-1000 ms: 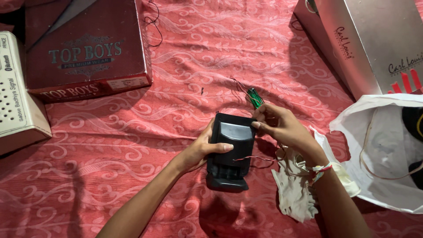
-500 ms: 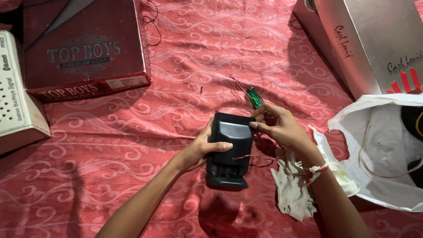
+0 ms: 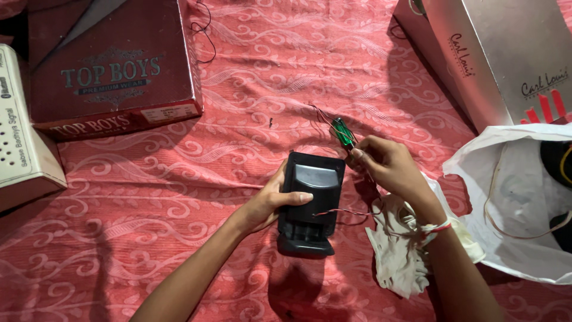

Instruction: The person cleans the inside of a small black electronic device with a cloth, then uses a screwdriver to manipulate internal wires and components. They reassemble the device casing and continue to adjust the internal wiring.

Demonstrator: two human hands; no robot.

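Red patterned cloth [image 3: 179, 179] covers the whole surface I'm looking down on. My left hand [image 3: 268, 203] reaches in from below, fingers wrapped around the side of a black plastic device [image 3: 310, 206] with the thumb laid across its front. My right hand [image 3: 387, 167] has its fingertips pinched shut on a small green circuit board [image 3: 343, 131] just beside the device's top corner; red wires [image 3: 345, 211] trail from it. A crumpled white cloth [image 3: 396, 256] lies under that wrist. Near it gapes a white plastic bag [image 3: 512, 197]; a maroon box [image 3: 113, 65] sits well apart.
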